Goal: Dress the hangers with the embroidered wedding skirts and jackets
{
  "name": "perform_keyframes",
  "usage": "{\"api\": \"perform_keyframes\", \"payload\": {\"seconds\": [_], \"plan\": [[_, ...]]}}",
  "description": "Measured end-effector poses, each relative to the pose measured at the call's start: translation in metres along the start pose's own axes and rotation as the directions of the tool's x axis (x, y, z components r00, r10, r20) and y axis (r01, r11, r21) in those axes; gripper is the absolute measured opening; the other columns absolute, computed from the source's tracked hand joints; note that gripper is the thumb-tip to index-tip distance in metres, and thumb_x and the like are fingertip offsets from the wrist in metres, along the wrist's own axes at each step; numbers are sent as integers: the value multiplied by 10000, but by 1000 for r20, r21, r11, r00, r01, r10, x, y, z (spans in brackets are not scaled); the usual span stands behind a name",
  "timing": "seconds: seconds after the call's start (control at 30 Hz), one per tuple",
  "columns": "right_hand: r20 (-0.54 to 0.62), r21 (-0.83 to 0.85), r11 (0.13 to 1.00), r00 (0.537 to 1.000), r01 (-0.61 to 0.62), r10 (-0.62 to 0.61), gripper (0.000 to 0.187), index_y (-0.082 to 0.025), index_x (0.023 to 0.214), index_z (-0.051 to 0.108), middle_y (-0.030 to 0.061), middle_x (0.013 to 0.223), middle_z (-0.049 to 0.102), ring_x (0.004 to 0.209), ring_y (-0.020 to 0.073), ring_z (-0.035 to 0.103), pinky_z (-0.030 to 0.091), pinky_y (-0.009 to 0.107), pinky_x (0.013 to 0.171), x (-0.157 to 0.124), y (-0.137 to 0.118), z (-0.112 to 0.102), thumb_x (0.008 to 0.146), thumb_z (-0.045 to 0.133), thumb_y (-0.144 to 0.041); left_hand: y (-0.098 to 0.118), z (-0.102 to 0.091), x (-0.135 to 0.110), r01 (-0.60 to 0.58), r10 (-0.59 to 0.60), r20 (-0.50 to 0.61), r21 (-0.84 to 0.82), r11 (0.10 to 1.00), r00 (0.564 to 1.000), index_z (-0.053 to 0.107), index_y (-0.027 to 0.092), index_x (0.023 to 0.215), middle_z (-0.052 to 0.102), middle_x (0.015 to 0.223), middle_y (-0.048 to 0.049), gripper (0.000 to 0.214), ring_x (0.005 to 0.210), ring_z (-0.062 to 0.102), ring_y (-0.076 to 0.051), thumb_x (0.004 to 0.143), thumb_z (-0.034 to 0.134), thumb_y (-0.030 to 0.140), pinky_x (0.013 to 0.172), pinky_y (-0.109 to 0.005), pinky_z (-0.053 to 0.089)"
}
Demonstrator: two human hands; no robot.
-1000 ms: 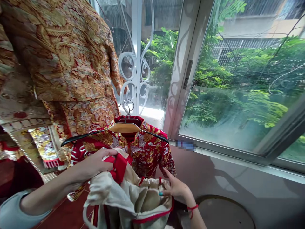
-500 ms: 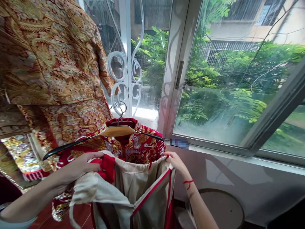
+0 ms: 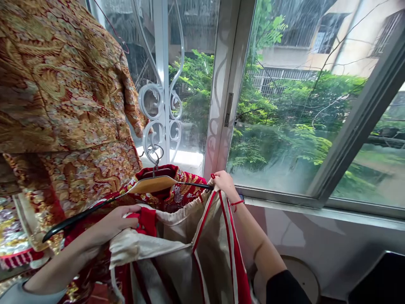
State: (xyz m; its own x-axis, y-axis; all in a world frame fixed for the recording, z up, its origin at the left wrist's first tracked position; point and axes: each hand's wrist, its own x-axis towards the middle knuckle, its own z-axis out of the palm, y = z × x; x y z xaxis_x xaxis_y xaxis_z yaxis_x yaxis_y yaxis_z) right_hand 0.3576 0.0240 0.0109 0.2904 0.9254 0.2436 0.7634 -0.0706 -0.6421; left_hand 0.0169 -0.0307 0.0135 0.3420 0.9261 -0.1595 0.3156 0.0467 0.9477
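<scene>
My left hand [image 3: 118,223] is closed on the gathered cream waistband of a skirt [image 3: 171,261], beside a red patch of cloth. The skirt shows its cream lining and red trim, with a loose tie hanging at the left. My right hand [image 3: 225,185] pinches the other end of the waistband, at the right tip of a hanger [image 3: 155,184]; whether the waistband is looped over that tip, I cannot tell. This hanger has a wooden middle and black arms. On it hangs a red jacket [image 3: 186,192] with gold and silver embroidery, partly covered by the skirt.
A large gold embroidered robe [image 3: 63,93] hangs at the left. White scrolled metal bars [image 3: 163,97] and a sliding window [image 3: 232,126] stand behind. Below the sill [image 3: 284,207], a round-topped object [image 3: 299,274] stands by the wall, with something black at the lower right.
My right hand has lifted its end of the waistband up to the hanger's right tip. The hanger now tilts more, its left arm lower. The view has shifted slightly right.
</scene>
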Motion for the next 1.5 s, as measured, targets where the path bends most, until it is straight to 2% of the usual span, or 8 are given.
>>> {"api": "perform_keyframes", "payload": {"seconds": [0.2,0.43,0.6,0.73,0.9,1.07,1.33,1.5], "plan": [[-154,-206,978,987,14,-47,353,-211,1032,742,122,1037,727,1003,245,666,448,291,810,-14,-48,-4,849,454,-119,13,15,11,2,7,93,-89,996,996,700,126,859,733,693,-28,355,636,663,-195,544,673,288,631,-276,489],[-164,-342,939,982,32,-94,349,-219,1050,738,113,1010,732,978,246,684,472,292,793,-13,-54,0,879,446,-136,43,35,33,-117,112,94,47,992,989,691,143,829,706,696,-30,377,647,646,-204,488,584,263,622,-299,493],[-155,-315,949,984,32,-84,338,-218,1016,748,104,1000,743,949,227,692,472,268,766,-13,-47,3,876,451,-139,54,44,51,-321,320,110,-10,947,941,554,177,1129,722,796,-33,643,796,701,-238,486,553,189,702,-329,522],[-152,-300,953,984,41,-91,328,-223,980,757,95,994,751,939,217,695,468,255,755,-12,-45,6,871,459,-140,50,56,71,-331,321,139,56,942,937,358,169,1372,728,884,-71,852,767,699,-220,559,613,184,702,-343,518],[-156,-275,960,984,45,-91,331,-218,992,756,99,999,752,944,226,694,462,260,744,-13,-42,9,874,455,-148,36,66,97,-311,306,78,63,948,949,465,129,1182,689,1102,-174,694,784,681,-231,511,633,171,628,-314,490],[-160,-240,970,984,43,-83,340,-205,996,757,105,995,752,933,222,695,456,253,732,-10,-42,11,865,451,-137,35,67,96,-324,320,56,79,943,946,513,161,1041,628,1234,-200,563,849,667,-247,491,634,193,617,-292,464],[-110,-178,968,974,176,-197,374,-237,980,772,44,1030,759,988,199,677,462,235,800,-3,-58,-2,809,473,-91,30,68,92,-333,330,49,92,938,943,528,156,1003,689,966,-75,490,529,508,-89,517,592,175,512,-232,364],[-100,-147,963,965,225,-241,387,-222,972,769,60,1038,752,983,209,669,460,264,840,-23,-95,-11,778,472,-66,27,71,94,-354,353,55,24,935,934,560,136,1000,706,927,-74,482,660,627,-148,521,578,92,596,-252,440]]}}
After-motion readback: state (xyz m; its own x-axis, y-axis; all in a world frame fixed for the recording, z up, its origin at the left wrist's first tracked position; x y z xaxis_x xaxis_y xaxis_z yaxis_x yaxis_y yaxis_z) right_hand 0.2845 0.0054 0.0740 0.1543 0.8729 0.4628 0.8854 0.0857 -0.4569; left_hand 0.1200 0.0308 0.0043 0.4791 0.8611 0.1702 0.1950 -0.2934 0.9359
